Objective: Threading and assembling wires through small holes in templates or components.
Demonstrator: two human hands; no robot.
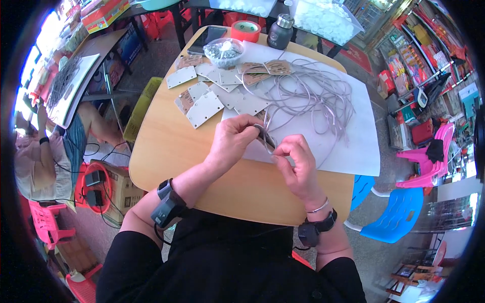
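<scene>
My left hand (233,140) is closed in a pinch on a bundle of thin grey cord (269,137) above the near part of the table. Close by on the right, my right hand (298,164) pinches the same cord between thumb and fingertips. Something dark and brownish shows beside the cord at the left fingertips; its kind is hard to make out. A loose tangle of grey cord (323,96) spreads over a white sheet (361,136). Small pale square plates (204,110) with corner holes lie overlapping beyond my left hand, some showing brown faces.
At the table's (166,146) far side stand a clear tub of small grey pieces (224,52), a red tape roll (245,31), a dark bottle (281,33) and a phone (207,39). A blue chair (394,217) is at right. Another person (55,156) sits at left.
</scene>
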